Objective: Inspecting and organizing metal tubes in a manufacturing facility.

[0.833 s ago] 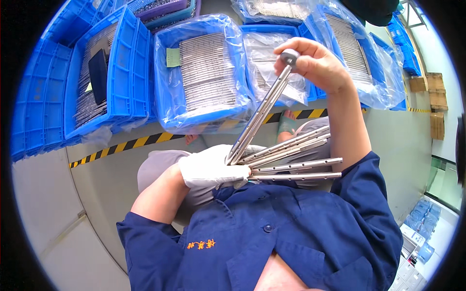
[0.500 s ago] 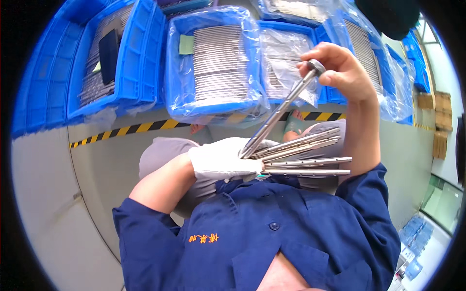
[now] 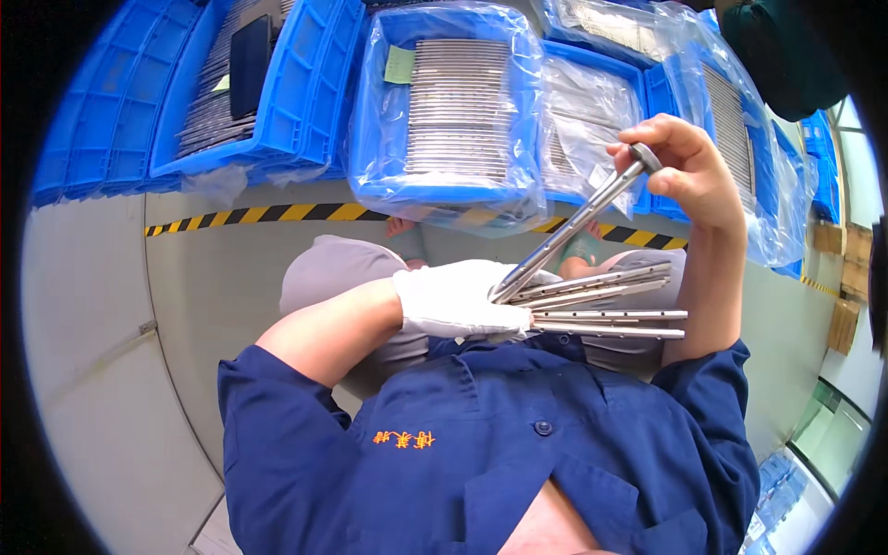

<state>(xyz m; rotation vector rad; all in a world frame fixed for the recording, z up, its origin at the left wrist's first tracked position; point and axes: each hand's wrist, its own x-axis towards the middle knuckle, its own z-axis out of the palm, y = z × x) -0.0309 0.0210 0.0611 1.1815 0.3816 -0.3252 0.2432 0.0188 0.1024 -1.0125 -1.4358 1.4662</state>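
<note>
Head view: the left hand (image 3: 458, 298), in a white glove, is closed around the near ends of a fan of metal bars (image 3: 606, 301) held in front of the chest. About 4 bars spread rightward from the glove, roughly level, their far ends free. The right hand (image 3: 680, 171), bare, pinches the upper end of 1 more bar (image 3: 569, 227) between thumb and fingers; this bar runs diagonally down-left, and its lower end meets the glove where the fan converges. The pinched end carries a darker, rounded tip.

The blue jacket (image 3: 518, 453) (buttoned, with small orange stitching on the chest) fills the lower frame. Grey trousers (image 3: 328, 273) show behind the left forearm.

Beyond the hands, on the floor (image 3: 213, 277), a yellow-and-black striped line (image 3: 268, 215) runs across. Past it stand blue crates (image 3: 305, 88). The central crate (image 3: 453, 102) is lined with clear plastic and holds rows of similar bars, with a small green tag at its upper left. Crates to the right are also plastic-wrapped; their contents are partly blurred by the film. A dark flat object (image 3: 248, 51) lies in the left crate; what it is cannot be told.
</note>
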